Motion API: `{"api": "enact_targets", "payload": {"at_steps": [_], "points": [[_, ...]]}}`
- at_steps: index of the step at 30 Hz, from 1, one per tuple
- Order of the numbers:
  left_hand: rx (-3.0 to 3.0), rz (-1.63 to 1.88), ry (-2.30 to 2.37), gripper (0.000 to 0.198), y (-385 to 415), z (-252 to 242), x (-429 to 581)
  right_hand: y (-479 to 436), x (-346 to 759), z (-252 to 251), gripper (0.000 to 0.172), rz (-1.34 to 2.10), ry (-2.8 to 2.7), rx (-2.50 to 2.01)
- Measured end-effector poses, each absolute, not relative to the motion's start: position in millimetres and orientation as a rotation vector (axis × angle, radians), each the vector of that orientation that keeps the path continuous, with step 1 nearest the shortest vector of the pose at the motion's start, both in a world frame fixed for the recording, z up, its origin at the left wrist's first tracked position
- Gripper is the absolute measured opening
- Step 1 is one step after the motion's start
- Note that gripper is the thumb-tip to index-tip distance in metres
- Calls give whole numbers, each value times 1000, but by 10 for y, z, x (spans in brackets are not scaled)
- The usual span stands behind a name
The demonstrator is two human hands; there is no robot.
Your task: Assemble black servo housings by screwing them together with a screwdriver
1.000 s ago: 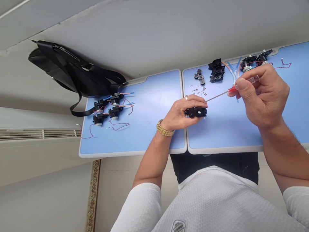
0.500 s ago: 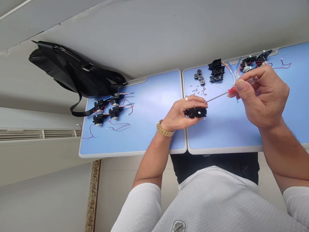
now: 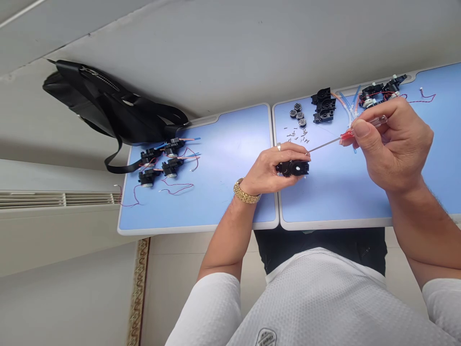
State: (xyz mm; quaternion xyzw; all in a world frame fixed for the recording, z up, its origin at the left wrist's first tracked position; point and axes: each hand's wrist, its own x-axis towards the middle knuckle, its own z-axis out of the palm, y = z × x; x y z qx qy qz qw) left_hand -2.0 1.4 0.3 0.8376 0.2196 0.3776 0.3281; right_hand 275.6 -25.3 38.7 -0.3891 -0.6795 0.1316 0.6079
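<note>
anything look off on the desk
Yes, one thing: a thin twisted red wire at the far left of the blue desktop trails over the edge, unlike the other wires, which lie on top. The small loose screws beyond the left hand look scattered, though they could be laid out on purpose.

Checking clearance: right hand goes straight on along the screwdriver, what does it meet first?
The screwdriver in the right hand points at the fingers of the left hand, which hold a black part. Depth unclear; the tip may reach the part first.
</note>
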Motion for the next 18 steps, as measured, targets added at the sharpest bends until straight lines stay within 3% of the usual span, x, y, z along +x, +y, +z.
{"api": "enact_targets", "payload": {"at_steps": [18], "points": [[2202, 997, 598, 42, 11, 1, -15, -293, 2746, 423, 11, 344, -1559, -923]]}}
